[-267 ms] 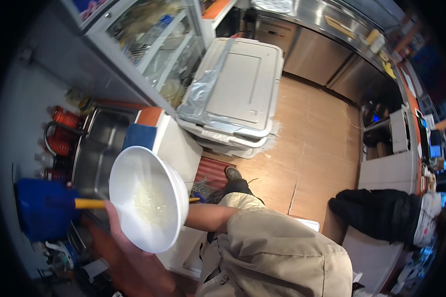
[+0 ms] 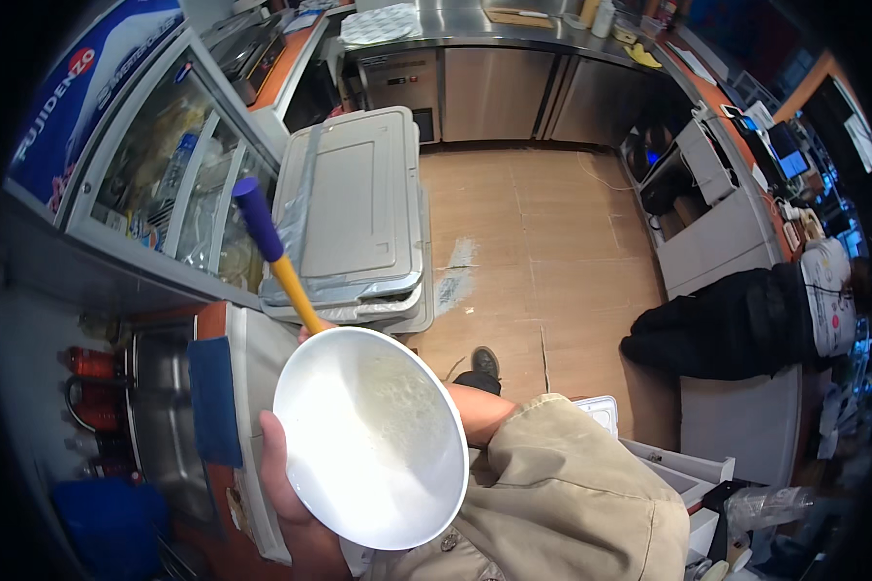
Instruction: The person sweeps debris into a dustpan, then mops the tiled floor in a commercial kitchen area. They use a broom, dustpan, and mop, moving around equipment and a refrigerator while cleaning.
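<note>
A white bowl point(image 2: 310, 436) tilts before me with a shallow pool of cloudy, pale liquid and small bubbles in it. My left hand point(image 2: 279, 474) grips its left side, the thumb along the outer wall near the rim. Behind the bowl slants a yellow pole point(image 2: 295, 290) with a purple end grip; its lower part is hidden. My right forearm passes behind the bowl, which hides most of my right hand point(image 2: 306, 333). Only a bit of finger shows, closed against the pole just above the rim.
A lidded grey storage bin point(image 2: 358, 208) stands ahead beside a glass-door fridge point(image 2: 155, 184). At left are a steel sink point(image 2: 170, 426) and a blue cloth point(image 2: 213, 402) over the counter edge. Another person point(image 2: 736, 329) in dark trousers stands at right. Steel cabinets point(image 2: 499, 92) line the back.
My view has turned, so the room appears shifted left. The bowl is farther right in the picture. The pole has swung from lying sideways to slanting up and away.
</note>
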Motion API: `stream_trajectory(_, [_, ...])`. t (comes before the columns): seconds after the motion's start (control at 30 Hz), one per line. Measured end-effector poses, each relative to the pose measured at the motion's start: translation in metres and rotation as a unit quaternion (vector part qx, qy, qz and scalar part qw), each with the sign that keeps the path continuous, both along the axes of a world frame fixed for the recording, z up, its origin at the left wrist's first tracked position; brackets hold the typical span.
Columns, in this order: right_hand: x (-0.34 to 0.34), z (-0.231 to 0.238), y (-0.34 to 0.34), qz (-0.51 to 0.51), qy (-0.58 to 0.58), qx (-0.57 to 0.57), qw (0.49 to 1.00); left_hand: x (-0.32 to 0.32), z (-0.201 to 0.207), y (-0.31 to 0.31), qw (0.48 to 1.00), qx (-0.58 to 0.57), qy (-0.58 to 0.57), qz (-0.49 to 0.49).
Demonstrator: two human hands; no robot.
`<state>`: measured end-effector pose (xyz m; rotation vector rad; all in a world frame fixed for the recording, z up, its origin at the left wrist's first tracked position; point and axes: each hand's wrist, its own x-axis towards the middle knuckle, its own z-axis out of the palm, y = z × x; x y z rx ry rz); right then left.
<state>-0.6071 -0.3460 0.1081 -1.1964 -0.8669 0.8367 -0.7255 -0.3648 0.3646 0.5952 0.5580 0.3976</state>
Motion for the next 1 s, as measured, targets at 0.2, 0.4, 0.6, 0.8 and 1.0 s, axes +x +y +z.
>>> stream_trajectory(0.2, [0.145, 0.026, -0.164, -0.341, 0.220, -0.005, 0.914, 0.115, -0.046, 0.002, 0.988, 0.057, -0.053, -0.135])
stream_trajectory(0.4, [0.214, 0.074, -0.333, -0.465, 0.173, 0.135, 0.858, 0.303, -0.124, -0.003, 0.963, 0.164, 0.089, -0.192])
stream_trajectory(0.6, [0.253, 0.107, -0.396, -0.482, 0.081, 0.159, 0.858, 0.463, -0.188, -0.059, 0.902, 0.335, 0.212, -0.170])
stream_trajectory(0.8, [0.287, 0.123, -0.451, -0.512, -0.059, 0.154, 0.843, 0.529, -0.207, -0.112, 0.567, 0.777, 0.254, -0.101])
stream_trajectory(1.0, [0.286, 0.136, -0.511, -0.539, -0.125, 0.157, 0.818, 0.528, -0.211, -0.119, 0.478, 0.846, 0.218, -0.087])
